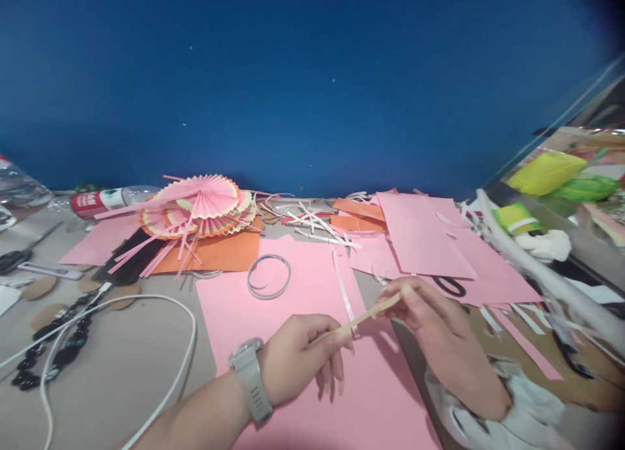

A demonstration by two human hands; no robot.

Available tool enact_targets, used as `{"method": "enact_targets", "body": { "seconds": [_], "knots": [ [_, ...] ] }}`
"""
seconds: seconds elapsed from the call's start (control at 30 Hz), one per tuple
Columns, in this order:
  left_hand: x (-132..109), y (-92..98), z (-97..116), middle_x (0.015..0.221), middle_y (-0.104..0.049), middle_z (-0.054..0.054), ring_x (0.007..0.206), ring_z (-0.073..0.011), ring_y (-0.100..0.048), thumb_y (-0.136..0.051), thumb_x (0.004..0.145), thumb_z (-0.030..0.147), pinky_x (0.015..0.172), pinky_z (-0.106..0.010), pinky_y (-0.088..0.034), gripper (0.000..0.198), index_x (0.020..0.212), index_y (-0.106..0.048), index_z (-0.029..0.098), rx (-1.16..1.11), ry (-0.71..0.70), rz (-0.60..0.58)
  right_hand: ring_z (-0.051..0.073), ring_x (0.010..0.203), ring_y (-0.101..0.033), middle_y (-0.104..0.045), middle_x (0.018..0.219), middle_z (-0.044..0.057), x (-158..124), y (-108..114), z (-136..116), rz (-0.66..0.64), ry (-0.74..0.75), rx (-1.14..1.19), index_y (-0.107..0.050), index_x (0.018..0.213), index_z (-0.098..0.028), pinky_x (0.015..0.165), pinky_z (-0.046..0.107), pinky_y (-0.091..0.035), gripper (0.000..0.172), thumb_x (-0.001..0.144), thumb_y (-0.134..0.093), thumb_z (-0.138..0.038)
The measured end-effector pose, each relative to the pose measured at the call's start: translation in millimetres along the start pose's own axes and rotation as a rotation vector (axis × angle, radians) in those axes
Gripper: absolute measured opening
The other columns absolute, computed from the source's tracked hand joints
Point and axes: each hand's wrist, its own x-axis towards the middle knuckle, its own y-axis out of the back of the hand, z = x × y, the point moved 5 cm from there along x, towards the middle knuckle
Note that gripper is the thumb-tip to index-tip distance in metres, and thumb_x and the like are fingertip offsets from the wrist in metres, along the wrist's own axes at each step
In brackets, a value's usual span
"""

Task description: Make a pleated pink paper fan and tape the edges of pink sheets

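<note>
Between my two hands runs a thin, pale yellow paper strip [367,314], held slanting up to the right. My left hand [310,352], with a grey watch [251,375] on the wrist, pinches its lower end between thumb and finger. The upper end sits in the closed fingertips of my right hand [439,336]. Both hands hover above a large pink paper sheet [288,398]. Just behind the strip, a white strip [344,290] lies on that sheet. A grey ring [269,298] rests farther back on the pink paper.
Folded paper fans [205,202] lie at the back left beside a bottle [100,202]. A white cable [193,326] loops across the left. More pink sheets [424,241], orange paper [359,223] and loose white strips [312,219] cover the back. A blue panel [293,85] stands behind.
</note>
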Motion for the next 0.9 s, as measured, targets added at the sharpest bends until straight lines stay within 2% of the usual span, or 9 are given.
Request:
{"method": "enact_targets", "body": {
  "seconds": [0.1, 0.23, 0.4, 0.47, 0.53, 0.6, 0.67, 0.77, 0.9],
  "knots": [
    [-2.1, -2.0, -0.5, 0.052, -0.059, -0.001, 0.036, -0.0074, -0.052, -0.045, 0.088, 0.041, 0.036, -0.016, -0.041, 0.034, 0.088, -0.06, 0.011, 0.028, 0.001, -0.002, 0.02, 0.086, -0.061, -0.063, 0.092, 0.006, -4.5, -10.3, 1.9, -0.189, 0.02, -0.004, -0.052, 0.109, -0.024, 0.08, 0.038, -0.049, 0.037, 0.094, -0.022, -0.038],
    [-1.9, 1.3, 6.2, 0.053, -0.059, -0.001, 0.037, -0.0072, -0.052, -0.039, 0.091, 0.04, 0.039, -0.017, -0.041, 0.035, 0.096, -0.059, 0.012, 0.073, -0.068, 0.058, 0.021, 0.108, -0.054, -0.059, 0.114, 0.006, -8.5, -19.2, 1.8, -0.325, 0.076, -0.35, -0.055, 0.113, -0.025, 0.095, 0.04, -0.041, 0.035, 0.093, -0.03, -0.038],
    [-1.5, 3.8, 6.6, 0.044, -0.05, 0.005, 0.034, -0.0062, -0.046, -0.037, 0.093, 0.039, 0.041, -0.018, -0.041, 0.037, 0.109, -0.057, 0.013, 0.142, -0.034, 0.076, 0.026, 0.107, -0.053, -0.062, 0.11, 0.007, 1.0, 2.6, -3.3, -0.077, 0.115, -0.688, -0.058, 0.106, -0.025, 0.095, 0.05, -0.037, 0.032, 0.09, -0.035, -0.041],
    [-2.3, 1.5, 5.0, 0.041, -0.048, 0.006, 0.032, -0.0057, -0.043, -0.036, 0.093, 0.04, 0.041, -0.017, -0.041, 0.038, 0.108, -0.058, 0.013, 0.187, 0.01, 0.039, 0.028, 0.11, -0.052, -0.06, 0.113, 0.009, 1.7, 7.6, -9.3, 0.002, 0.173, -0.664, -0.057, 0.108, -0.023, 0.095, 0.05, -0.037, 0.034, 0.089, -0.038, -0.043],
    [-3.5, -2.6, 4.5, 0.043, -0.05, 0.004, 0.034, -0.0056, -0.043, -0.035, 0.092, 0.041, 0.043, -0.017, -0.04, 0.039, 0.102, -0.061, 0.013, 0.252, 0.04, -0.017, 0.025, 0.106, -0.055, -0.062, 0.107, 0.009, 0.1, 2.9, -10.7, -0.055, 0.14, -0.468, -0.055, 0.11, -0.022, 0.088, 0.042, -0.046, 0.035, 0.089, -0.037, -0.044],
    [-4.3, -6.5, 5.2, 0.046, -0.053, 0.003, 0.038, -0.0055, -0.045, -0.037, 0.092, 0.042, 0.047, -0.017, -0.041, 0.04, 0.096, -0.063, 0.012, 0.337, 0.043, -0.064, 0.02, 0.085, -0.063, -0.064, 0.084, 0.005, -3.9, -9.9, -7.8, -0.197, 0.017, -0.22, -0.055, 0.104, -0.021, 0.07, 0.031, -0.052, 0.03, 0.089, -0.039, -0.042],
    [-4.6, -8.2, 5.5, 0.048, -0.055, 0.002, 0.04, -0.0057, -0.046, -0.038, 0.091, 0.042, 0.049, -0.017, -0.041, 0.04, 0.091, -0.064, 0.012, 0.4, 0.039, -0.073, 0.014, 0.065, -0.062, -0.06, 0.068, 0.0, -9.0, -20.9, -5.7, -0.263, -0.069, -0.1, -0.055, 0.091, -0.021, 0.056, 0.024, -0.05, 0.021, 0.088, -0.044, -0.039],
    [-4.5, -4.5, 2.8, 0.05, -0.056, 0.001, 0.038, -0.0061, -0.044, -0.036, 0.091, 0.044, 0.043, -0.016, -0.039, 0.039, 0.09, -0.061, 0.014, 0.411, 0.073, -0.002, 0.011, 0.059, -0.057, -0.057, 0.064, -0.002, -14.0, -24.1, -6.5, -0.217, -0.039, -0.174, -0.054, 0.075, -0.02, 0.055, 0.021, -0.045, 0.022, 0.089, -0.045, -0.034],
    [-6.3, 5.0, 4.6, 0.042, -0.048, 0.005, 0.036, -0.006, -0.039, -0.037, 0.09, 0.046, 0.042, -0.017, -0.035, 0.038, 0.072, -0.052, 0.016, 0.513, 0.054, 0.163, 0.01, 0.056, -0.053, -0.053, 0.058, -0.004, -18.4, -9.5, -13.6, -0.037, 0.121, -0.353, -0.057, 0.093, -0.023, 0.059, 0.022, -0.043, 0.022, 0.093, -0.036, -0.03]
  ]
}}
